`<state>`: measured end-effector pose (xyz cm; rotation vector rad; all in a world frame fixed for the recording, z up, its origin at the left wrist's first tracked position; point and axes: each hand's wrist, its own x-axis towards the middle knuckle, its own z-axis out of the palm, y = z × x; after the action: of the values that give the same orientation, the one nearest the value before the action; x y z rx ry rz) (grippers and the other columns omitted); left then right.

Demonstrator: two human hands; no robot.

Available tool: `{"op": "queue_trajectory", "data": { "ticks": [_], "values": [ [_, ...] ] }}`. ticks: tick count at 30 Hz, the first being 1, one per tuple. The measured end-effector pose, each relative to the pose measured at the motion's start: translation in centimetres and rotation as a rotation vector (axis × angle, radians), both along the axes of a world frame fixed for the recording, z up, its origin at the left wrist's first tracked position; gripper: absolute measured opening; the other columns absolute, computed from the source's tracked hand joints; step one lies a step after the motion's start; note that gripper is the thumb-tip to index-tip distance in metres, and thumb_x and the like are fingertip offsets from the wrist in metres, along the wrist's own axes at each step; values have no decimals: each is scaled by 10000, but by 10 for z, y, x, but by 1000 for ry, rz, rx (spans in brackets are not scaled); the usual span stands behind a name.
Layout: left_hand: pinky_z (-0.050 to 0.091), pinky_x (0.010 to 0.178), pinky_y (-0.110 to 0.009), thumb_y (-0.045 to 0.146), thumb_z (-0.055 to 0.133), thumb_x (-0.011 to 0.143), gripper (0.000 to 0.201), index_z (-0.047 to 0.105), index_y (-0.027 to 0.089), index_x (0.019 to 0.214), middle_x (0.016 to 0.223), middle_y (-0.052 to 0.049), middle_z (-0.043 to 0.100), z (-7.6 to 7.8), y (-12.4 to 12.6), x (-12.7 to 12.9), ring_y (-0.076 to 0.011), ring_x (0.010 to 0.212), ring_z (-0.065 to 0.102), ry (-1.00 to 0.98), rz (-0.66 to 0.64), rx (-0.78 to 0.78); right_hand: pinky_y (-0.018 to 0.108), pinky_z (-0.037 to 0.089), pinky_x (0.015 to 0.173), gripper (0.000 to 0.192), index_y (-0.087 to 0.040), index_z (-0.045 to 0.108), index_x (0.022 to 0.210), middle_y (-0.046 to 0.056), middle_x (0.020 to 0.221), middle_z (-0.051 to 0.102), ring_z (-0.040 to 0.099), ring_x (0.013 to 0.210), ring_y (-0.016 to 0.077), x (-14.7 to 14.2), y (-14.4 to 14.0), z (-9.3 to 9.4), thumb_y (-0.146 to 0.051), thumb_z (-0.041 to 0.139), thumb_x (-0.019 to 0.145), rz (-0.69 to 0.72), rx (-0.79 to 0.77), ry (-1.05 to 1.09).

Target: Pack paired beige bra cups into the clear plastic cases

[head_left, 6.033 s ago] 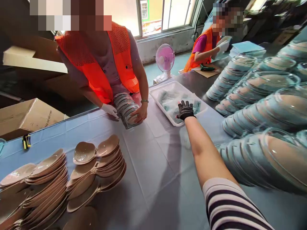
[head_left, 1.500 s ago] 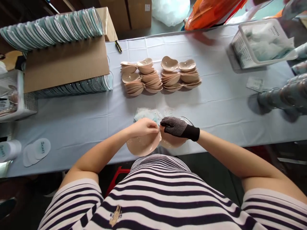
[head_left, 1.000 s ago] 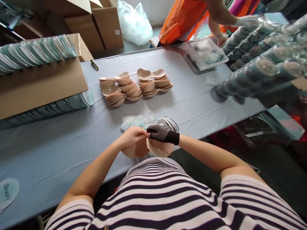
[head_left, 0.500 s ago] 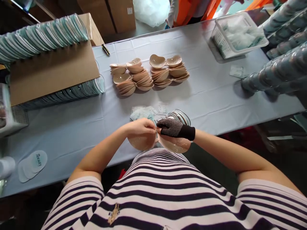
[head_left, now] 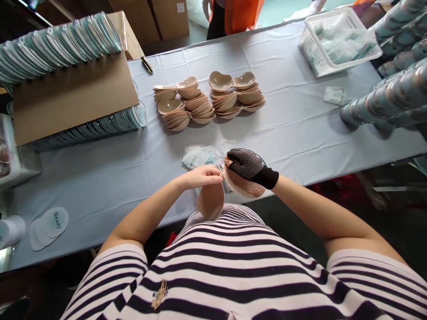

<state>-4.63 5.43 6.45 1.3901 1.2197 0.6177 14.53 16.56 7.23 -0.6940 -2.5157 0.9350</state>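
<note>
Close to my body, at the table's near edge, I hold a beige stick-on bra point(head_left: 211, 202) with two glossy cups. My bare left hand point(head_left: 204, 176) pinches it near its middle, and the left cup hangs below those fingers. My right hand point(head_left: 248, 166), in a black dotted glove, grips the upper edge of the right cup. Just beyond my hands lie several small printed packets point(head_left: 199, 155), partly hidden by my left hand. Whatever lies under the right cup is mostly covered.
Stacked beige bras point(head_left: 187, 106) lie mid-table. Clear round cases point(head_left: 66, 44) fill a cardboard box point(head_left: 76, 95) at left, near a cutter point(head_left: 147, 65). Oval cards point(head_left: 55, 224) lie front left. A white basket point(head_left: 328, 66) and stacked tubs point(head_left: 383, 98) stand right. A person in orange point(head_left: 242, 15) stands across.
My right hand has moved slightly up and right with its cup. The left cup has turned to hang more steeply. The person across the table has shifted left.
</note>
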Motion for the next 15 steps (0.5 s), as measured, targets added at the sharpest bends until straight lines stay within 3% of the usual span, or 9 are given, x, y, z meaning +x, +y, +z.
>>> {"op": "queue_trajectory", "data": {
  "ticks": [2,6,8,10,15],
  "values": [
    [465,866,-271,375,612,818,239,748,178,809,935,-39,627,0,-2,6,-175,909,592,-37,-54,47,266,429,702,201,-179,614,767,34,760,651,543,692,146,4,8,7,-316,498,857,129,-50,-51],
    [451,774,-240,311,618,813,196,737,169,750,838,-13,630,1,-6,18,-148,823,591,4,-154,50,244,433,631,313,-159,654,779,14,724,638,530,677,133,10,8,5,-425,522,876,506,-374,-202],
    [420,688,-229,326,631,809,213,728,162,714,704,11,592,4,-6,20,-129,728,562,83,-181,22,246,434,597,368,-150,669,770,20,711,641,531,657,135,12,2,-1,-486,554,866,536,-463,-229],
    [403,662,-228,358,646,810,235,734,160,721,659,19,575,7,-5,17,-122,699,546,88,-176,2,251,444,585,389,-147,685,784,34,715,658,546,649,141,12,-5,-7,-515,582,858,477,-482,-182],
    [448,805,-251,395,679,826,261,774,157,777,862,-58,667,9,-3,5,-160,855,593,-279,-226,18,276,513,695,331,-156,705,869,50,788,702,615,706,154,8,-13,-5,-470,604,884,541,-555,-10]
  ]
}}
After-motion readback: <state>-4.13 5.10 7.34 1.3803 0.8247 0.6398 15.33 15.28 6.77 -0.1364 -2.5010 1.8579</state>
